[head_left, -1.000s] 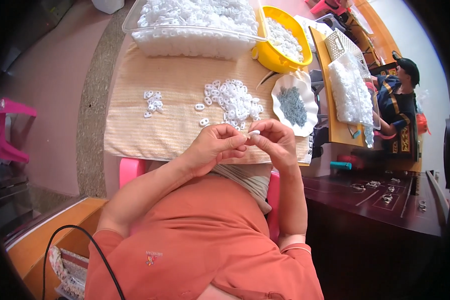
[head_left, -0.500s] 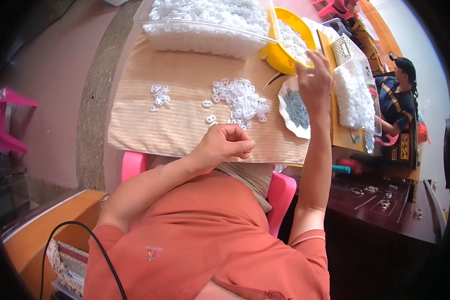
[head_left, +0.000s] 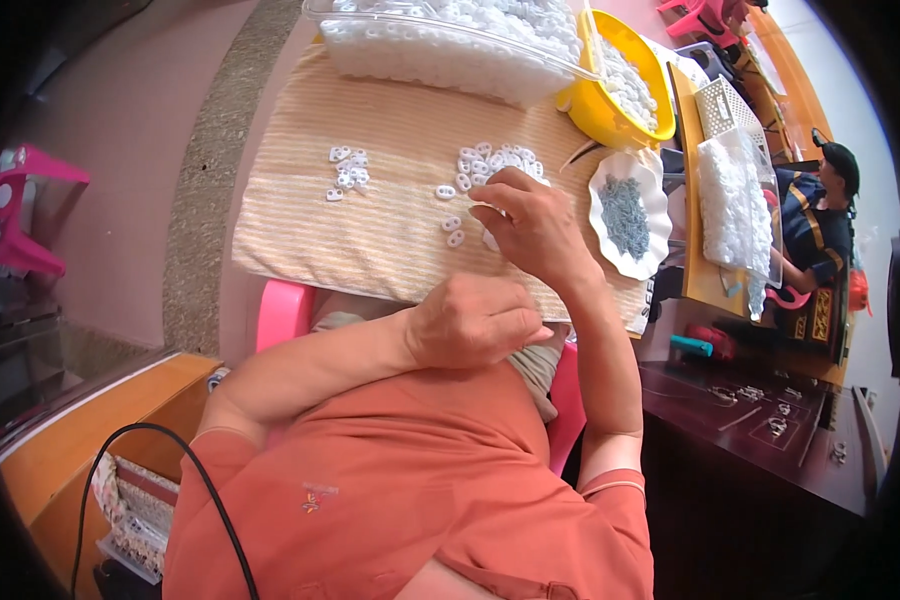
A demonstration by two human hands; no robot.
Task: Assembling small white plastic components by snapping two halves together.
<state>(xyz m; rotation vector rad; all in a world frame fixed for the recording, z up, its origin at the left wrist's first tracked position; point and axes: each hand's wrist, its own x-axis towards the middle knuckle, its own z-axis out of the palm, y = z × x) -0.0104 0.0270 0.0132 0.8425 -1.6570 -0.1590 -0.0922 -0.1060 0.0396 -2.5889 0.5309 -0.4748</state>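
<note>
My right hand (head_left: pixel 535 225) hovers over a loose pile of small white oval plastic pieces with two holes each (head_left: pixel 510 158). Its thumb and forefinger are bent and a little apart, with nothing visible between them, and the hand covers part of the pile. Close to my body, at the table's near edge, my left hand (head_left: pixel 478 322) is closed with the fingers curled in. Whatever it may hold is hidden. A smaller cluster of white pieces (head_left: pixel 352 172) lies farther left on the striped cloth (head_left: pixel 300 225). Right of my right hand stands a scalloped white dish (head_left: pixel 653 240) of small grey metal parts (head_left: pixel 625 215).
A clear plastic bin (head_left: pixel 460 45) full of white pieces stands at the far side, beside a yellow bowl (head_left: pixel 595 110) of whitish pieces. To the right, another clear container (head_left: pixel 735 200) sits on a wooden table, where another person (head_left: pixel 815 215) sits. A black cable (head_left: pixel 205 490) hangs at lower left.
My right hand has come from beside the yellow bowl down to the white pile. The left hand has curled more tightly and sits a bit farther right. The whole view has shifted slightly.
</note>
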